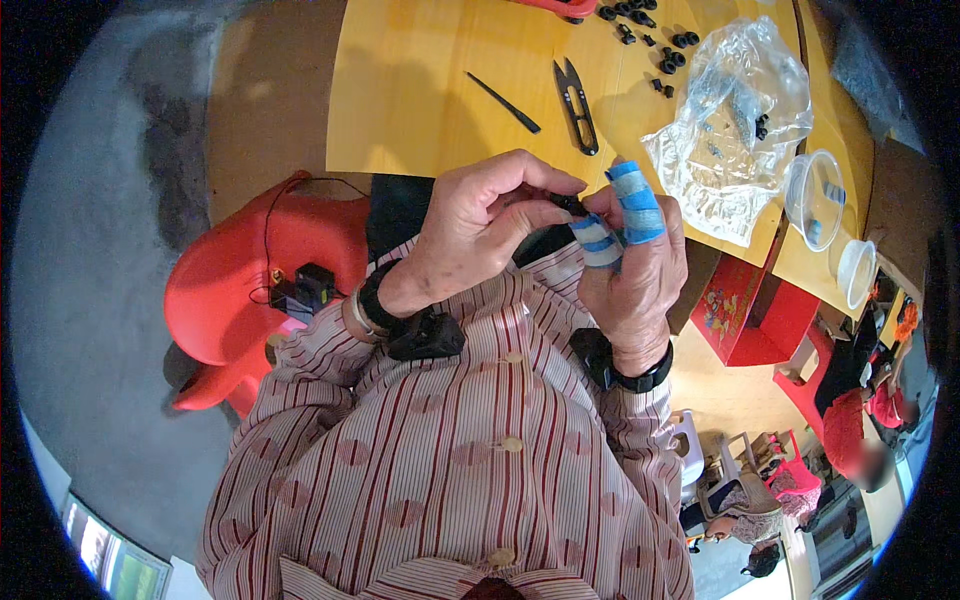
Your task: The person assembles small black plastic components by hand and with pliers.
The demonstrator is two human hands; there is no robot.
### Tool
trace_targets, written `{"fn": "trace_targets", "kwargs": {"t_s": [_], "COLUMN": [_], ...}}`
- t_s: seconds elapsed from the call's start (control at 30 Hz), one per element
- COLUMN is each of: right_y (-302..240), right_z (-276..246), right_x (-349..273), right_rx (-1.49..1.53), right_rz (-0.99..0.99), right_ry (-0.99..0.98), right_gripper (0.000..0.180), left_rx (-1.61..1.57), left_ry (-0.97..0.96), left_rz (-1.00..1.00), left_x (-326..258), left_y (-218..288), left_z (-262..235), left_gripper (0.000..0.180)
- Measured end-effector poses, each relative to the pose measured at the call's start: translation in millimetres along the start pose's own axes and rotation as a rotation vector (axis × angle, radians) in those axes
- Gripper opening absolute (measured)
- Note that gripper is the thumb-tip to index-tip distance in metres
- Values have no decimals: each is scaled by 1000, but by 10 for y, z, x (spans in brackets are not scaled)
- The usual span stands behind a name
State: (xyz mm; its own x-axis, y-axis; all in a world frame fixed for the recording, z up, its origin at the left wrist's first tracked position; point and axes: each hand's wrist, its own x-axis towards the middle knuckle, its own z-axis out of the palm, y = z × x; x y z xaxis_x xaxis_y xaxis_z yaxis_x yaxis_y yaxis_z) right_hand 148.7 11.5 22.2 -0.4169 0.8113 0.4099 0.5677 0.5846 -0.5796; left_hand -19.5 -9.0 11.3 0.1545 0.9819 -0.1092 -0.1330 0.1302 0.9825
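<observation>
My left hand [478, 222] is closed, its thumb and fingertips pinching a small black part [568, 204] just in front of the table's near edge. Facing it, my right hand [640, 265] grips the same part from the other side. Blue-and-white striped tape [634, 203] wraps the thumb and a finger of my right hand. The fingers cover much of the part, so its exact shape is hidden. Beyond the hands, thread snips [576, 108] and a thin black pointed tool [505, 103] lie on the yellow table [400, 100].
Several small black parts [672, 62] are scattered at the far right, beside a crumpled clear plastic bag [735, 130]. Two clear round tubs [815, 200] stand by the table's right edge. A red chair [230, 280] is at left, a red box [745, 310] at right. People sit farther off, lower right.
</observation>
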Motion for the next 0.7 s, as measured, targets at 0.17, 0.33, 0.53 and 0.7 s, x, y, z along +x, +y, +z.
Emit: {"fn": "trace_targets", "kwargs": {"t_s": [0.17,0.33,0.53,0.7], "right_y": [-31,-8,55,31], "right_z": [-13,-24,91,52], "right_x": [20,-29,-153,-104], "right_rx": [-52,100,414,419], "right_rz": [-15,-7,215,135], "right_ry": [-24,-36,53,38], "right_gripper": [61,68,67,61], "left_rx": [102,-426,-461,-526], "left_ry": [-9,-47,-122,-124], "left_rz": [71,-252,-315,-282], "left_x": [-23,-9,-17,-29], "left_y": [-19,20,-65,-79], "left_z": [-5,-63,-73,-63], "left_gripper": [17,20,25,21]}}
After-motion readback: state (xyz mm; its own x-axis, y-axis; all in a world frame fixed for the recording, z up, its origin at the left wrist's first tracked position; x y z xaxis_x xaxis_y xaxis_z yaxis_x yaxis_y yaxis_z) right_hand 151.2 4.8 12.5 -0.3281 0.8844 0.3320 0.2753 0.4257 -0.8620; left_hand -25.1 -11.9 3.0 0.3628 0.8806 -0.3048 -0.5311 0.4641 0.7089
